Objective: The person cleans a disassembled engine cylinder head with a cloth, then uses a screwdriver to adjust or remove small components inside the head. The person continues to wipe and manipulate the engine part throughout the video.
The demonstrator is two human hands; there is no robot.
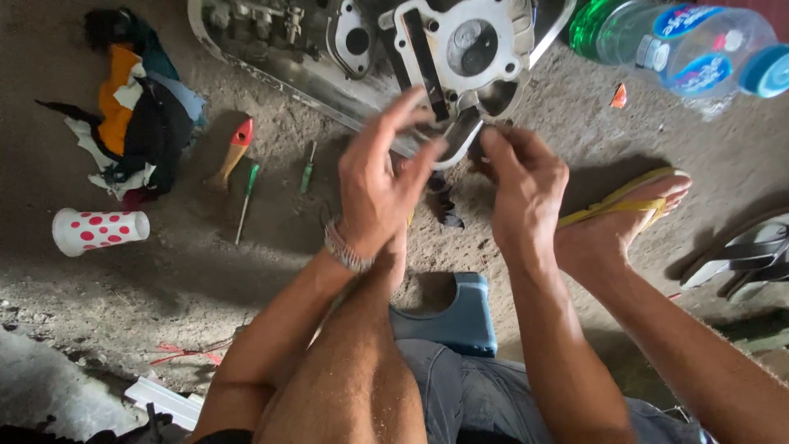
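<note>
Head view: left hand and right hand pinch a small, unclear part just near the engine cylinder block; screwdrivers lie unused at left, assembly seemingly unfinished.

Both hands at engine casing, concrete floor.
Left hand and right hand meet at the lower edge of the grey metal engine part; fingers pinched, held item not discernible. Green screwdrivers, spotted cup, rag pile lie left.

Silver engine cylinder head, round bore upward, on dirt floor; thin edge pinched
</note>
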